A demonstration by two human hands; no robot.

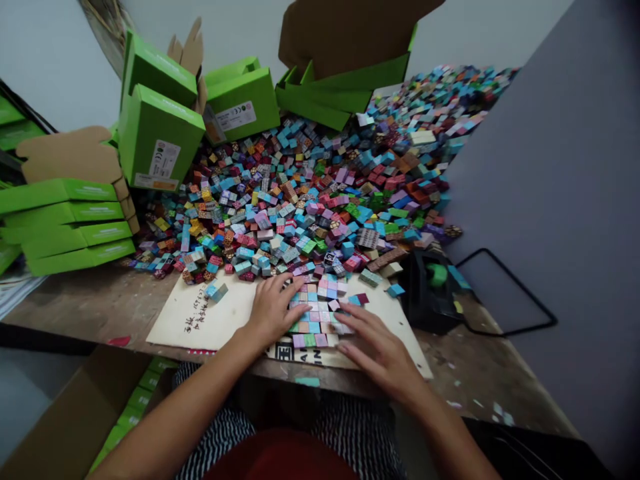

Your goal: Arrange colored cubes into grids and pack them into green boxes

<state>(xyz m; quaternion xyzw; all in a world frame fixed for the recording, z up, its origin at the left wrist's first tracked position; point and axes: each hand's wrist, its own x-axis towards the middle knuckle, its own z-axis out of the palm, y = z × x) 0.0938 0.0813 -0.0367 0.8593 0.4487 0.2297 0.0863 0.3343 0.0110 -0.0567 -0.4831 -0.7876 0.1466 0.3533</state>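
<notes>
Small coloured, patterned blocks (pixel 314 308) stand together in close rows on a cream cardboard sheet (pixel 170 323) in front of me. My left hand (pixel 270 308) lies along the left side of these rows, fingers stretched out and the tips touching the blocks. On the right side, my right hand (pixel 383 350) is spread, its fingertips at the edge of the rows. Neither hand is closed around a block. A dark red block (pixel 362 299) and a few others sit loose just beyond my right fingers. Parts of the rows are hidden beneath my fingers.
Behind the sheet rises a large heap of mixed blocks (pixel 300 193). Green boxes (pixel 163 137) stand at the back, and flat green cartons (pixel 75 230) are stacked at left. A black tape dispenser (pixel 430 300) is on the right, near a grey wall (pixel 555 220). Below left is a carton (pixel 65 413).
</notes>
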